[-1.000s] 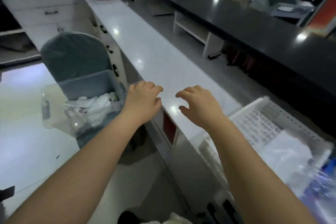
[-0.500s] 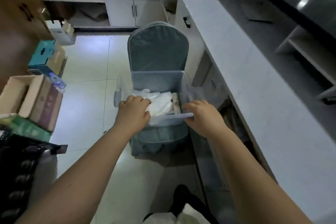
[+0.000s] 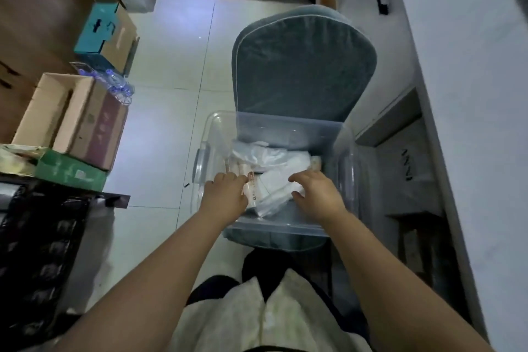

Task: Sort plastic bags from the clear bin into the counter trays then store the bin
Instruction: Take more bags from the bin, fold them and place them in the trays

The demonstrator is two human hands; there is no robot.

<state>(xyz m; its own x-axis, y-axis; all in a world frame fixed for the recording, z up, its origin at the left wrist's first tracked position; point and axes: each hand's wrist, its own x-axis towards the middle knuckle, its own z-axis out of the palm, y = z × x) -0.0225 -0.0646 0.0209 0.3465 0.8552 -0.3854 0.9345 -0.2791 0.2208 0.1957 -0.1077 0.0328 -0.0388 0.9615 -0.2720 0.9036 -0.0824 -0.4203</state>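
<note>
The clear bin rests on the seat of a grey-blue padded chair. Inside it lies a heap of white and clear plastic bags, some with orange print. Both my hands are down inside the bin. My left hand has its fingers on a pack of bags with an orange-printed edge at the heap's left. My right hand presses on a white bag pack at the heap's right, fingers curled over it. Whether either hand has a full grip is hard to tell. The counter trays are out of view.
The white counter runs along the right, with drawers and an open shelf below it. Cardboard boxes, a teal box and a green box crowd the left floor. White floor tiles lie between.
My view swung from the counter down to the chair. My hands went from hovering at the counter, to the bin's near rim, then down into the bin onto the bags.
</note>
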